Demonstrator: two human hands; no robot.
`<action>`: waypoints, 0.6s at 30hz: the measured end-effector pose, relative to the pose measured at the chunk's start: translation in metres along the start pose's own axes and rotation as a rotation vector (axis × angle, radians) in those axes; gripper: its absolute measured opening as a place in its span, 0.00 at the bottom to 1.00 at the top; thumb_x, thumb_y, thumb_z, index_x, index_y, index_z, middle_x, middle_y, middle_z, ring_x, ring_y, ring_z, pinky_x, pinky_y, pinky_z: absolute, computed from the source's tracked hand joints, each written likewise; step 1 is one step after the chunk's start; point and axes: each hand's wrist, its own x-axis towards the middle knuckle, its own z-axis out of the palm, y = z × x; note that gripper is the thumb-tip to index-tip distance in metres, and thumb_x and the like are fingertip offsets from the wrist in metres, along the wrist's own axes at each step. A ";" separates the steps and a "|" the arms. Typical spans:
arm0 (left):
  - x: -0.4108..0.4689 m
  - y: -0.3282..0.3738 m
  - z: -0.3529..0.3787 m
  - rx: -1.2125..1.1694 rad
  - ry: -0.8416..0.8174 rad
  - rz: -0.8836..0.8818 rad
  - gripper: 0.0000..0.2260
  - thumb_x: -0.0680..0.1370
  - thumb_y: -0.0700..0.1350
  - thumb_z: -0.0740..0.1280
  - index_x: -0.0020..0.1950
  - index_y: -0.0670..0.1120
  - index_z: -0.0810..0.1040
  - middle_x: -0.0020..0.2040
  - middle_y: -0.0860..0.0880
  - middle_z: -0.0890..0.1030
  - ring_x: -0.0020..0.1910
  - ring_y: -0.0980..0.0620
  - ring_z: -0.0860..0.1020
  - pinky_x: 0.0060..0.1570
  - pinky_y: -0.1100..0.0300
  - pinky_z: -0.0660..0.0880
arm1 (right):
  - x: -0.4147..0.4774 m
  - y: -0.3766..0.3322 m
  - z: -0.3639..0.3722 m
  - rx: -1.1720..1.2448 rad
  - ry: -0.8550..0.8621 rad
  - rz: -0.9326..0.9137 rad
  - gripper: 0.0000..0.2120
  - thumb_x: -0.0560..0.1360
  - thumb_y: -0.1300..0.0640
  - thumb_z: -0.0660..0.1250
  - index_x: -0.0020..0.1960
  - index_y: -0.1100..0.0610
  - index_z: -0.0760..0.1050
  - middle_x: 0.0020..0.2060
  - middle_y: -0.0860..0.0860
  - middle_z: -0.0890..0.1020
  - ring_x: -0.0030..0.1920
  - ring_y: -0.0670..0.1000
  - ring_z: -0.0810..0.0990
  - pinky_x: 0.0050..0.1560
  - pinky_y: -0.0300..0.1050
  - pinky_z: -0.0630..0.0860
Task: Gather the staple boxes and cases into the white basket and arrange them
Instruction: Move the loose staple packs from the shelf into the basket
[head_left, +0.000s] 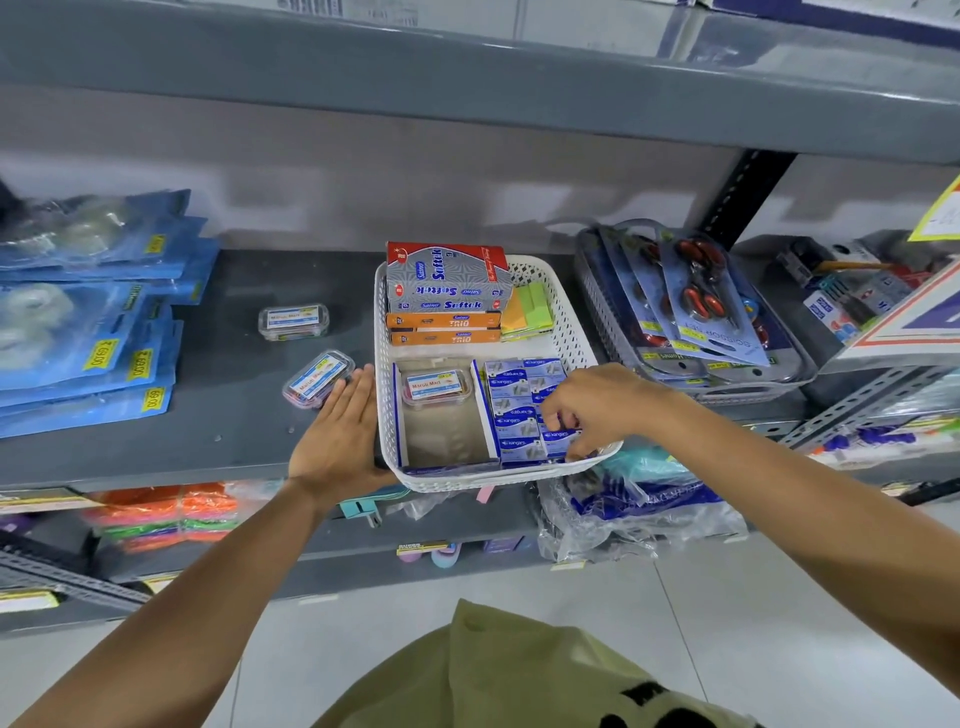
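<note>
Lengthwise, staple boxes (524, 410) along white basket (387, 405).

"Softek" on the grey-red boxes (447, 280), "TRIO" on the orange boxes (443, 328), "kangaro" on the small blue staple boxes (514, 415), "69.00" on yellow tags (101, 354) of the blue packs

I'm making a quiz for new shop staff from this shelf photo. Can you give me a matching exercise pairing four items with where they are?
Items:
1. Blue staple boxes
2. Orange boxes
3. Scissors packs
4. Blue tape packs

Places:
A. Grey tray right of the basket
B. Shelf, far left
C. Basket, front right
D. Basket, back, under the Softek boxes

Pairs: 1-C, 2-D, 3-A, 4-B
</note>
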 end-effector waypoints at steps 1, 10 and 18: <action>0.000 0.000 0.000 -0.001 -0.001 -0.001 0.57 0.63 0.80 0.56 0.78 0.47 0.37 0.80 0.45 0.43 0.76 0.51 0.37 0.74 0.56 0.39 | 0.000 0.001 -0.002 0.021 -0.018 0.006 0.13 0.64 0.48 0.75 0.46 0.46 0.76 0.35 0.41 0.78 0.36 0.45 0.74 0.30 0.37 0.61; 0.000 0.000 0.000 0.004 -0.017 0.000 0.57 0.63 0.80 0.55 0.77 0.48 0.35 0.78 0.48 0.37 0.77 0.50 0.36 0.73 0.55 0.37 | -0.002 -0.003 -0.007 0.022 -0.111 0.008 0.11 0.68 0.56 0.76 0.48 0.56 0.80 0.35 0.47 0.75 0.38 0.51 0.74 0.35 0.40 0.67; 0.000 0.000 0.000 0.036 -0.006 0.009 0.57 0.63 0.80 0.55 0.78 0.46 0.38 0.80 0.44 0.45 0.78 0.48 0.42 0.76 0.52 0.44 | -0.008 -0.004 0.010 -0.133 0.050 -0.017 0.11 0.68 0.57 0.72 0.34 0.56 0.70 0.27 0.51 0.69 0.33 0.57 0.70 0.28 0.43 0.59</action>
